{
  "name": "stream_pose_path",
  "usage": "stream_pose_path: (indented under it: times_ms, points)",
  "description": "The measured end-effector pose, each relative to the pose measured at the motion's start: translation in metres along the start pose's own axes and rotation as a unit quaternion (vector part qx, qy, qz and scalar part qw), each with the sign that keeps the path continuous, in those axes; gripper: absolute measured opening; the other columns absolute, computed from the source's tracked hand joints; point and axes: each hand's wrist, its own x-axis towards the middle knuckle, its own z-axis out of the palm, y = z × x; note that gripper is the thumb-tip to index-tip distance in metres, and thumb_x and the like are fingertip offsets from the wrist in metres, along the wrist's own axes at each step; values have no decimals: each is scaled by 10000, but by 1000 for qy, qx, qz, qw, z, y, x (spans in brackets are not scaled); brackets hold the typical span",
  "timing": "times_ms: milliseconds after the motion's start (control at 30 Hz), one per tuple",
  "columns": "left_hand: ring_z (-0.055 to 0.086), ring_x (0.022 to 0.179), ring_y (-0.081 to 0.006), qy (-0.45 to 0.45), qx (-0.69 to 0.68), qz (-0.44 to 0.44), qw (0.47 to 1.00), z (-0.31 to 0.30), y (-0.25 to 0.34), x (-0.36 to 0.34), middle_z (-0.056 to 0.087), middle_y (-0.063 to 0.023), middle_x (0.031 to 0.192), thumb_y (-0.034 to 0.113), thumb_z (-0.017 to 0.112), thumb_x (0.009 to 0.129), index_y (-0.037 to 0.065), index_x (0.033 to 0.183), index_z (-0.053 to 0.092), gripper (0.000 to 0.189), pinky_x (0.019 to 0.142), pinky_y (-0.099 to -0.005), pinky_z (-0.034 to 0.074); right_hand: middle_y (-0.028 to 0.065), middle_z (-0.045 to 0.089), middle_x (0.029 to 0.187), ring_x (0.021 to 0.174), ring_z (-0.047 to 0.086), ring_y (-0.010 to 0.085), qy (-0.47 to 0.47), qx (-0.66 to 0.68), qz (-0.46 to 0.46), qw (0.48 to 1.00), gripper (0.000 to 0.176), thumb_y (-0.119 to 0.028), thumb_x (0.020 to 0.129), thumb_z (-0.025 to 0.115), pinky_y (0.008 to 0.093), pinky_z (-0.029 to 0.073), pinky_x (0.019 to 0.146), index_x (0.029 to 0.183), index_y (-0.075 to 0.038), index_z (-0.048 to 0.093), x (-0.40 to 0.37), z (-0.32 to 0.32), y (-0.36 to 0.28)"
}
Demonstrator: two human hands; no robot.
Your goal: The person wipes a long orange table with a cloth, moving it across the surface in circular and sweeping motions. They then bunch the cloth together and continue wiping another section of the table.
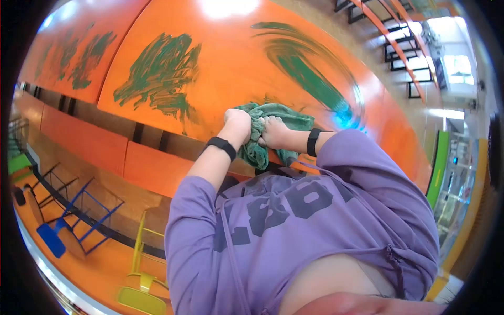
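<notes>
A green cloth (287, 112) is bunched and twisted between my two hands, close to my body at the near edge of the orange table (226, 63). My left hand (238, 125) is closed around its left part. Beside it, my right hand (275, 132) grips the cloth too, with fingers curled in. One end of the cloth spreads out to the right, and another bunch hangs below my hands. Green paint smears (157, 73) mark the tabletop on the left, and a thick green streak (310, 79) curves across the right side.
An orange bench (81, 134) runs along the table's left side. Further left stand a blue chair (52, 239) and a yellow chair (140, 299). More orange tables with black legs (401, 44) are at the upper right. A green-edged display case (440, 168) stands at the right.
</notes>
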Motion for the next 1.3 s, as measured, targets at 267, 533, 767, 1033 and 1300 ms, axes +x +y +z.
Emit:
stream_pose_path:
  times_ms: [267, 533, 767, 1033, 1300]
  points:
    - [619, 865, -205, -49, 22, -48, 997, -11, 11, 2, 648, -75, 917, 287, 768, 447, 95, 841, 670, 449, 732, -328, 506, 199, 565, 891, 856, 531, 342, -1, 84, 32, 996, 523, -399, 675, 529, 439, 405, 752, 972, 31, 503, -10, -21, -2]
    - [615, 883, -208, -23, 66, -109, 992, -7, 27, 0, 649, -84, 924, 267, 755, 458, 108, 866, 671, 446, 734, -320, 500, 143, 518, 969, 943, 486, 284, 93, 151, 6, 984, 488, -371, 683, 567, 421, 375, 812, 1034, -38, 506, -31, -5, 7]
    - [617, 876, -218, 28, 43, -116, 992, 5, 39, -13, 644, -101, 933, 264, 699, 560, 92, 854, 665, 342, 741, -338, 487, 173, 526, 1059, 1018, 483, 329, 64, 321, -85, 941, 557, -286, 744, 575, 428, 381, 873, 1221, -41, 426, -125, -15, 31]
    - [544, 1017, -302, 141, -193, -51, 970, 36, 27, -38, 574, -194, 1071, 350, 620, 663, 30, 1109, 518, 558, 861, -361, 423, 157, 582, 967, 925, 554, 278, 110, 452, 108, 879, 306, -233, 817, 526, 356, 436, 806, 1042, -26, 537, -286, 55, 116]
    - [510, 1057, -325, 199, -114, -76, 970, 35, 53, -31, 534, -216, 1120, 538, 676, 625, -21, 1232, 358, 884, 893, -378, 412, 134, 567, 965, 891, 555, 260, 111, 470, 99, 870, 259, -157, 789, 544, 336, 445, 770, 1013, -26, 541, -266, 53, 93]
